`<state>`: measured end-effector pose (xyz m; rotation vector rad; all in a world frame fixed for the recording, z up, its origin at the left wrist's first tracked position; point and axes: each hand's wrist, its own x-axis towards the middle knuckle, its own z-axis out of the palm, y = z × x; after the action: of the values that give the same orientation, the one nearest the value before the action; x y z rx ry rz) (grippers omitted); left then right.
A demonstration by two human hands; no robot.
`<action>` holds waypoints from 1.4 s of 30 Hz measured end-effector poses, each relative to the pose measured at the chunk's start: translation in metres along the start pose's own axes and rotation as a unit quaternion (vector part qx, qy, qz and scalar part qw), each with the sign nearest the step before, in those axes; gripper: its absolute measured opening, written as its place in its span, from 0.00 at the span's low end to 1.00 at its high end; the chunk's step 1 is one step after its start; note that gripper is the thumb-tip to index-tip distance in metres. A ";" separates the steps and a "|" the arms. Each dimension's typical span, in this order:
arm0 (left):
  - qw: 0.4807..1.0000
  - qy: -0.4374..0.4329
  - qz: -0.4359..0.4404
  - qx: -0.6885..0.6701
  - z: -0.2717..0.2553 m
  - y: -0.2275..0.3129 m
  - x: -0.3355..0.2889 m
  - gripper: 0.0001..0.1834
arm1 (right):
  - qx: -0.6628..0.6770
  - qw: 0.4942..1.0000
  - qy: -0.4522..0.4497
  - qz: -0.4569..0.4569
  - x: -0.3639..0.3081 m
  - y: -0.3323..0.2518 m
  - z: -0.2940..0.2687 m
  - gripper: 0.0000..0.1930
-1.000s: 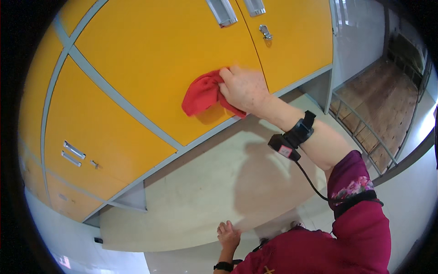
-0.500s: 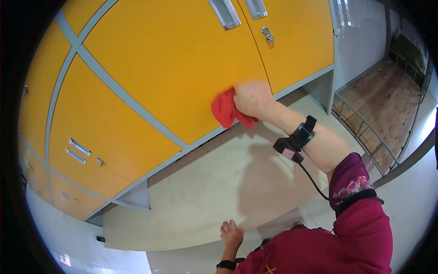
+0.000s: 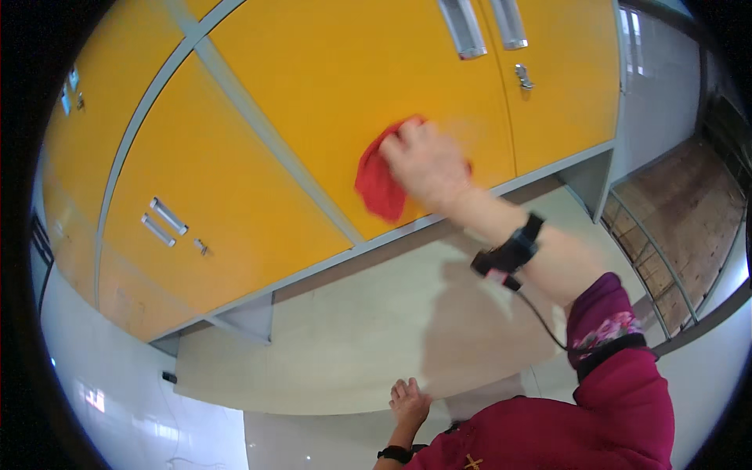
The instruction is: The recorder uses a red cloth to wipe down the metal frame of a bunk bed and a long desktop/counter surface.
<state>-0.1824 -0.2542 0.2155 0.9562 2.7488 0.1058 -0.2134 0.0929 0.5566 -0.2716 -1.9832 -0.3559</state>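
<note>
A red cloth lies under the fingers of my right hand, pressed against the lower part of a yellow cabinet door. The hand is slightly blurred, and its palm side is hidden. Low in the view, my left hand rests at the near edge of the pale desk top, fingers spread and holding nothing. A black strapped device with a cable sits on my right wrist.
Grey frame strips divide the yellow doors, which carry silver handles and a small lock. At the right stands a metal bed frame with wooden boards. Shiny pale floor shows at lower left.
My right hand and the red cloth have shifted left across the door, and the cloth now spreads higher. The whole view has shifted, moving the cabinet to the right. My left hand stays on the desk edge.
</note>
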 end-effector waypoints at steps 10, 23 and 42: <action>0.997 0.057 0.048 -0.037 0.012 -0.025 -0.008 0.33 | 0.141 0.945 -0.221 -0.197 -0.069 -0.056 0.043 0.22; 0.988 0.083 0.123 -0.035 0.036 -0.051 0.011 0.30 | 0.034 0.921 -0.011 0.388 -0.143 0.209 -0.032 0.15; 0.947 0.232 0.217 0.046 0.045 -0.049 0.027 0.22 | -0.081 0.993 0.007 0.080 -0.110 0.203 -0.054 0.22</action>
<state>-0.2220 -0.2756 0.1599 1.7491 2.9063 0.3151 -0.0521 0.2584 0.5045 -0.5266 -1.9060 -0.4153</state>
